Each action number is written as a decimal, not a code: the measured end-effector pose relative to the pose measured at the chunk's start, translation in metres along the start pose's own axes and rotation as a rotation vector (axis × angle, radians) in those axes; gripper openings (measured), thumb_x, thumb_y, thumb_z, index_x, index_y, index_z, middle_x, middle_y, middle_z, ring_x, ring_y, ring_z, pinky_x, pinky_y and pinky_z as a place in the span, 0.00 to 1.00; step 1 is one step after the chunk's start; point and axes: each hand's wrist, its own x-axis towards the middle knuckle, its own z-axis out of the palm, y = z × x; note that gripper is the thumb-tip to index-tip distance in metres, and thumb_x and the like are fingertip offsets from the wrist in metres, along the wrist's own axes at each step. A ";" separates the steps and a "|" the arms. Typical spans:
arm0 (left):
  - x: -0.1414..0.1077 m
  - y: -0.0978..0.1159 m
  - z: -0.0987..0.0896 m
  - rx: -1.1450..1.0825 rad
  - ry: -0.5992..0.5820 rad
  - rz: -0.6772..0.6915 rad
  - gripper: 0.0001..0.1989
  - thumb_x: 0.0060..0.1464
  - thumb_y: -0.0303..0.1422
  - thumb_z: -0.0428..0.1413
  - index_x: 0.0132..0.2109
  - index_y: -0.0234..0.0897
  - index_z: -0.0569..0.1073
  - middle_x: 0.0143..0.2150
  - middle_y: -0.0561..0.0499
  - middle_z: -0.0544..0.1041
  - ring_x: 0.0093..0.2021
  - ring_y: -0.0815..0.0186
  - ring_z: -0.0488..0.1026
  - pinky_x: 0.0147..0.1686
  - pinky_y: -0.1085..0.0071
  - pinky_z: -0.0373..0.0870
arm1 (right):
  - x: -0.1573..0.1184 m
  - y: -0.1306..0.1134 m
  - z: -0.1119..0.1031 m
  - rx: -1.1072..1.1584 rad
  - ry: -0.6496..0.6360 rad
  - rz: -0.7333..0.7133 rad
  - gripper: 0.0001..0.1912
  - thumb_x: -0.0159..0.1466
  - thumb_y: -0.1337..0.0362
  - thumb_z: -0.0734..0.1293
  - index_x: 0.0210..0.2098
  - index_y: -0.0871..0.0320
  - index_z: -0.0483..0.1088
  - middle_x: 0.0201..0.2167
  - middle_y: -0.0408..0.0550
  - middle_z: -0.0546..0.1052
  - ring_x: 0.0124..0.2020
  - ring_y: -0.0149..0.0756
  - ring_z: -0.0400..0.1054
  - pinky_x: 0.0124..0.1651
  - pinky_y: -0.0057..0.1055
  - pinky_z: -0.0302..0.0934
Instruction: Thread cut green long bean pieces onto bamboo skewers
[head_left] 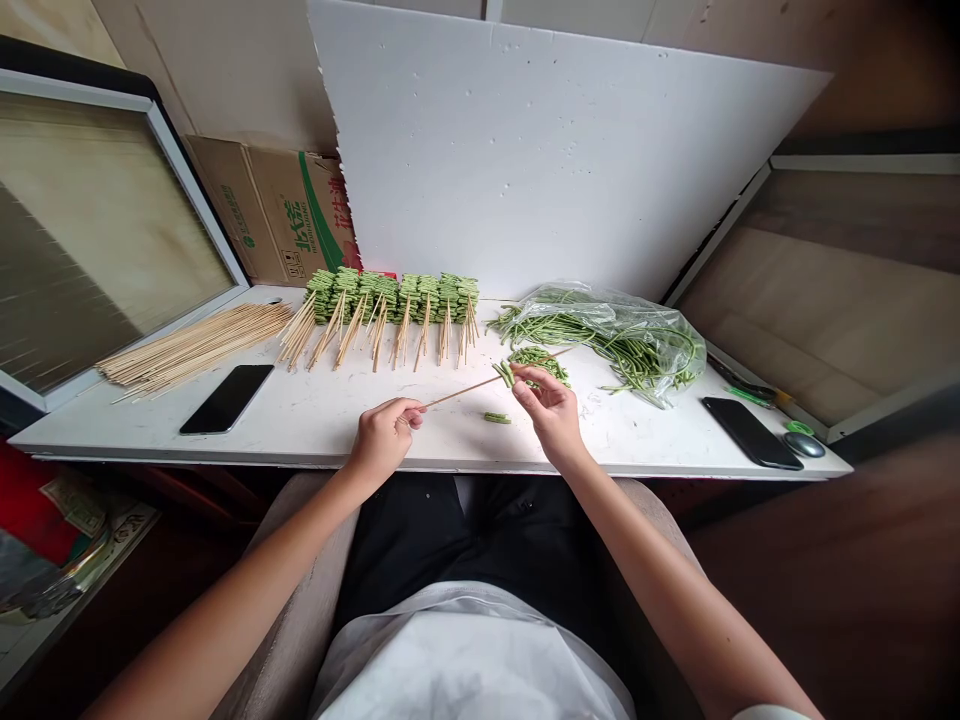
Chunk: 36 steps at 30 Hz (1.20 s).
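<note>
Just past the person's lap, both bare hands work over the near edge of a white table (285, 425). At 11 o'clock, the left hand (386, 437) is clenched in a firm pinch on one end of a thin bamboo skewer (465, 391), which slants away toward 1 o'clock. At 12 o'clock, the right hand (546, 408) has its fingers curled, grasping short green bean pieces (504, 374) against the skewer; how far they are threaded cannot be told. One loose bean piece (496, 418) lies on the table just below the skewer.

Just beyond the right hand sits a small heap of cut beans (538, 366). Farther out at 1 o'clock, a clear plastic bag (637, 345) holds long green beans, which spill from its mouth, most of them apparently uncut. At 11 o'clock, a long row of filled skewers (390, 310) stands packed with green pieces, showing a good deal already done. At 10 o'clock lies a thick bundle of bare skewers (195, 345), with plenty left to fill. A black smartphone (226, 398) rests near that bundle, and another (752, 432) lies at 2 o'clock. A cardboard box (274, 210) and a white foam board (555, 150) stand farthest away.
</note>
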 end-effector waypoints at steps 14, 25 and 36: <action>0.003 -0.019 -0.002 0.062 0.027 -0.139 0.13 0.62 0.26 0.50 0.39 0.37 0.81 0.31 0.51 0.83 0.30 0.65 0.80 0.34 0.72 0.76 | 0.004 0.031 -0.023 -0.744 -0.462 -0.213 0.13 0.69 0.50 0.71 0.37 0.49 0.84 0.37 0.53 0.82 0.43 0.50 0.68 0.48 0.46 0.64; 0.000 -0.024 0.001 0.074 0.026 -0.121 0.13 0.64 0.27 0.50 0.41 0.37 0.81 0.32 0.50 0.84 0.32 0.65 0.82 0.35 0.72 0.77 | 0.015 0.032 -0.035 -0.392 -0.112 0.022 0.17 0.63 0.47 0.75 0.42 0.53 0.84 0.41 0.52 0.84 0.41 0.45 0.74 0.41 0.40 0.66; -0.002 -0.018 -0.001 0.118 0.000 0.042 0.17 0.63 0.23 0.48 0.43 0.38 0.82 0.34 0.50 0.83 0.37 0.63 0.81 0.41 0.70 0.77 | 0.028 0.026 -0.050 0.395 0.046 0.401 0.21 0.57 0.46 0.79 0.45 0.50 0.80 0.56 0.49 0.82 0.62 0.46 0.73 0.52 0.38 0.73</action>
